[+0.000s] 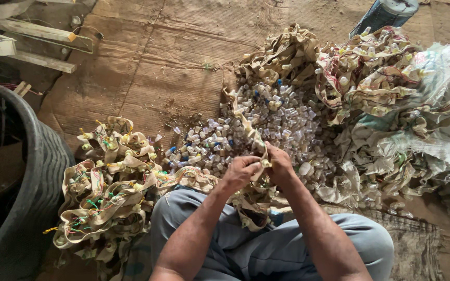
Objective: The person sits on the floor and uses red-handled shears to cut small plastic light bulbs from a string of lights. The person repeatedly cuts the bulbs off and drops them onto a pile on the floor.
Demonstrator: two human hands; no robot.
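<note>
A floor covered with worn brown cardboard sheets (173, 67) is seen from above, with a heap of small clear plastic caps (266, 125) spread at its middle. Just below that heap, above the crossed legs in grey trousers (266, 244), a beige fabric strap (253, 136) is held between both hands. The left hand (241, 171) is closed around the strap, fingers curled over it, and the right hand (279, 165) is pinched on the same strap just beside it, the two hands almost touching. The strap is seen running up from the hands across the heap. To the left of the heap a pile of folded straps with coloured wires (105, 192) is laid, and beyond it a dark round tub (32, 177). To the right of the heap a larger tangle of straps (376, 83) is piled beside a white woven sack (444, 104).
</note>
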